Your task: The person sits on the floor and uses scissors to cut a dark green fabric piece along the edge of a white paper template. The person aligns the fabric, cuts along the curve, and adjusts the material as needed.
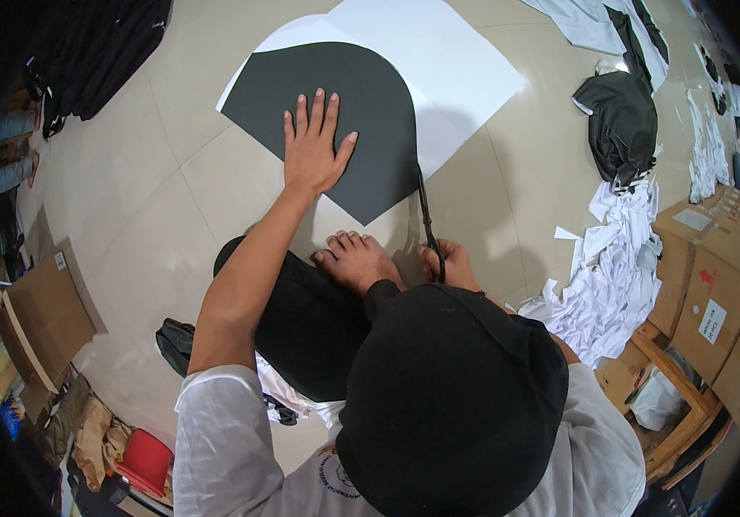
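Observation:
A dark grey sheet point(373, 112) with a rounded far edge and a pointed near corner lies on top of large white sheets point(465, 77). My left hand point(311, 151) rests flat on the dark sheet with its fingers spread. My right hand point(452, 263) grips the handles of black scissors point(426, 211). The scissor blades point away from me and meet the dark sheet's right edge; they look nearly closed. My bare foot point(361, 261) is just short of the sheet's near corner. My raised knee in black cloth hides most of my right forearm.
White scraps point(607, 276) are heaped to the right, below a black cloth bundle point(624, 125). Cardboard boxes point(706, 267) stand at the far right beside a wooden frame point(676, 388). Leftward are an open carton point(47, 302), a red container point(144, 461) and dark garments point(103, 60).

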Motion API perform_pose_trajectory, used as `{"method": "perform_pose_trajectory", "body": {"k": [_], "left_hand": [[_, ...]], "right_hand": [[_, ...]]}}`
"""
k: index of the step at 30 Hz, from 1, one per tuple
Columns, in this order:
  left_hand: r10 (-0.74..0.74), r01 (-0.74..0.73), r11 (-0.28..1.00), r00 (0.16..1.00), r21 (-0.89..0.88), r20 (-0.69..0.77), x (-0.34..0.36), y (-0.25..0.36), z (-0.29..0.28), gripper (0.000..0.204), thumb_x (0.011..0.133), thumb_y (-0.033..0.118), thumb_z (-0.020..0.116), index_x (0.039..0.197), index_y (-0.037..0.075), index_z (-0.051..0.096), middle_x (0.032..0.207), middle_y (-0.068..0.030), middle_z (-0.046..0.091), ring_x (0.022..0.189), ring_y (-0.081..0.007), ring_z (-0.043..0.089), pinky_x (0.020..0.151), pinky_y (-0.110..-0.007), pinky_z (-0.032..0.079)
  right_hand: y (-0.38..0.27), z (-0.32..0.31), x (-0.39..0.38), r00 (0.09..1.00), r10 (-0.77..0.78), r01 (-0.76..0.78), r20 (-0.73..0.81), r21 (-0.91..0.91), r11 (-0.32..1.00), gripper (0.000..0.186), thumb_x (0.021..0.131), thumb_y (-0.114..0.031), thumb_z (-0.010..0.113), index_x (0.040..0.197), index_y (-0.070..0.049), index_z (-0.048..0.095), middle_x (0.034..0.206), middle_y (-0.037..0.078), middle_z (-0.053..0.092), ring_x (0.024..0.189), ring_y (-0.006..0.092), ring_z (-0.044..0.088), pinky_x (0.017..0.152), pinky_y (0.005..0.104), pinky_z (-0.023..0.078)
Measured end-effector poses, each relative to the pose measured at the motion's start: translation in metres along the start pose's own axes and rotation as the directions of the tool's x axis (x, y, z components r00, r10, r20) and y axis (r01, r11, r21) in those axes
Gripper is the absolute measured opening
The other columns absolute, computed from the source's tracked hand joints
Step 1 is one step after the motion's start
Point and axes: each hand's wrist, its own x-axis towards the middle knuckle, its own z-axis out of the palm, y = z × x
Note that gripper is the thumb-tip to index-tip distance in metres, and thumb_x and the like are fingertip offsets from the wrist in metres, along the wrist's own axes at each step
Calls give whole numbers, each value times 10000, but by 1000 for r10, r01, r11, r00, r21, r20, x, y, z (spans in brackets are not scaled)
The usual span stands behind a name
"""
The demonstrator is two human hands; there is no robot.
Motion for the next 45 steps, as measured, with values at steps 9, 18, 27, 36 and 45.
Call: {"method": "perform_pose_trajectory", "body": {"k": [9,18,27,36,45], "left_hand": [[-3,3,1000,1000,10,6,0,0,-1,769,1116,562,442,1743,149,276,1794,-163,265,1651,-446,201,1324,-641,148],[-7,7,1000,1000,28,11,0,-1,2,773,1116,574,429,1744,151,274,1801,-155,252,1657,-437,187,1330,-634,139],[-4,4,1000,1000,28,8,0,0,0,769,1117,572,427,1740,143,286,1798,-157,259,1654,-442,194,1329,-638,139],[-9,8,998,1000,55,30,0,0,-1,779,1114,574,416,1747,147,265,1807,-143,236,1655,-436,188,1331,-625,148],[-9,8,999,1000,48,26,0,0,0,773,1118,576,410,1743,141,276,1800,-152,253,1655,-437,189,1331,-632,138]], "right_hand": [[-6,5,13,1000,-7,7,-17,-27,1000,321,992,-298,745,860,-17,661,673,37,638,577,130,600,540,312,470],[-2,8,17,999,-24,24,-23,9,1000,321,984,-296,764,856,-20,664,681,35,646,576,127,603,535,305,472],[4,10,17,998,-50,51,-37,10,999,326,965,-298,780,885,3,683,680,41,654,565,123,602,524,303,472],[3,10,14,998,-37,34,-49,-53,998,328,965,-296,775,876,4,678,660,45,647,559,124,597,517,303,468],[-2,13,23,998,-42,42,-44,14,999,335,980,-325,764,874,-24,663,657,37,631,552,134,579,522,311,439]]}}
